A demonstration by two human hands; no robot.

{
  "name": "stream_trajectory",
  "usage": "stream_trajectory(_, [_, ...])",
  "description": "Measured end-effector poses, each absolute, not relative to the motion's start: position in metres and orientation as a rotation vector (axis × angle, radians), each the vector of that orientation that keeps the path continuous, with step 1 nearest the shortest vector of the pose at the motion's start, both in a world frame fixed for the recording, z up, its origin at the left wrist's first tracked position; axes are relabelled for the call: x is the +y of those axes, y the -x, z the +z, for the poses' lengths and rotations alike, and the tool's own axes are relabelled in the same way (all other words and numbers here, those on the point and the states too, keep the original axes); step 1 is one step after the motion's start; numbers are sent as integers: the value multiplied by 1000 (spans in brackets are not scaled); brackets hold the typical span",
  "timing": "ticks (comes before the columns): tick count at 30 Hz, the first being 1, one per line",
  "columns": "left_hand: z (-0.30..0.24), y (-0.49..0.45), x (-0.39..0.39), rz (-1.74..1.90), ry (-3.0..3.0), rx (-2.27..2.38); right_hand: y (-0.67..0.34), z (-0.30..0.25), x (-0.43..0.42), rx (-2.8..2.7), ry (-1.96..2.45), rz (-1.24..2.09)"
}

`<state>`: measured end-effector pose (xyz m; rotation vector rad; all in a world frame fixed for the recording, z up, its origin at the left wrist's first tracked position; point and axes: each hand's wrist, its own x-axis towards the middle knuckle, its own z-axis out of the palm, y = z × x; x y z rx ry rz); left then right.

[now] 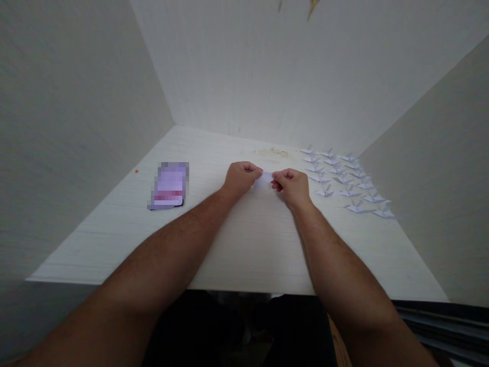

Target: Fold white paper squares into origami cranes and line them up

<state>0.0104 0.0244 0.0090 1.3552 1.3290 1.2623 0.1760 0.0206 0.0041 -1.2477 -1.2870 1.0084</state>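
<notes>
A small piece of white paper is stretched between my two hands, just above the middle of the white table. My left hand pinches its left edge between thumb and fingers. At the right edge, my right hand grips the same paper with thumb and forefinger, its other fingers curled. Fingers partly cover the paper, and its folds are too small to make out. Several folded white paper cranes stand in rows to the right of my right hand.
The white table is enclosed by pale walls at the back, left and right. A phone-like flat device, its screen blurred out, lies to the left. A small orange speck is near the left edge, and a brownish stain marks the back.
</notes>
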Motion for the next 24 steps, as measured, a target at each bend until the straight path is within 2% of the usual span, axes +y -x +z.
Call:
stream_trajectory(13, [6,-13,23,1150,-1654,1356,-174,1,17,-1391,1318,1001])
stream_trajectory(24, [8,-12,25,1122,-1520,1318,-173,-5,24,-1354,1307,1020])
